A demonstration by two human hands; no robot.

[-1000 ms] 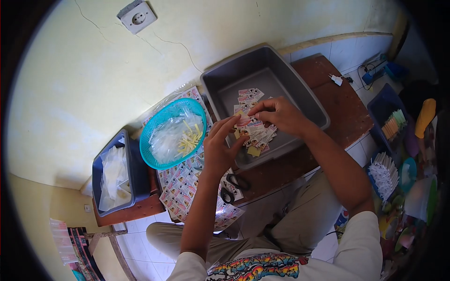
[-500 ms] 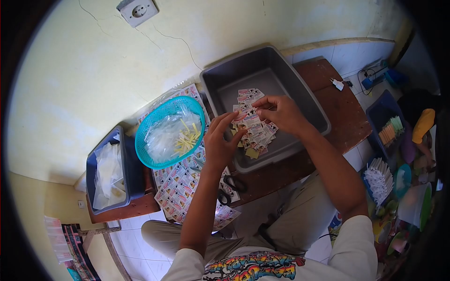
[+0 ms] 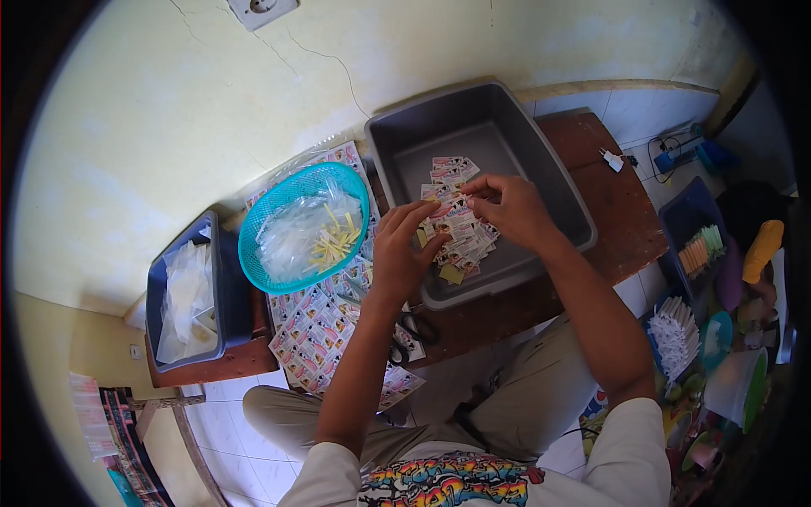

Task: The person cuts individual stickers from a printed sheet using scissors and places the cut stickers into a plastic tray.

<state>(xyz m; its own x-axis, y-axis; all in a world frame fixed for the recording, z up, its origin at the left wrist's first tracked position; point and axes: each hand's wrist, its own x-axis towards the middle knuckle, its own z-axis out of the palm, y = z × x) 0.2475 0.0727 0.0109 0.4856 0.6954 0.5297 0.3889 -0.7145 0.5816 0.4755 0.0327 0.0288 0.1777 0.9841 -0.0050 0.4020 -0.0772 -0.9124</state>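
Observation:
Both hands are over the front part of a grey plastic tub [image 3: 562,182], where printed paper labels [image 3: 465,241] lie in a loose pile. My left hand [image 3: 407,245] has its thumb and fingers curved around the left edge of a printed piece, too small to make out fully. The fingertips of my right hand [image 3: 511,207] pinch the upper right part of that piece. A yellow slip [image 3: 451,274] lies at the near end of the pile. Left of the tub, a turquoise basket [image 3: 247,241] holds clear plastic bags and yellow strips [image 3: 336,241].
Uncut printed sheets [image 3: 312,338] lie under the basket. Black-handled scissors [image 3: 399,351] rest by my left forearm. A dark blue bin [image 3: 224,296] with plastic bags is at the left. At the right are a white plug [image 3: 612,160], a blue bin [image 3: 667,220] and another person's arm [image 3: 763,291].
The view has shifted slightly, moving the basket and left bin leftward in the frame. My right fingers have closed in on the printed piece, and both hands remain over the pile.

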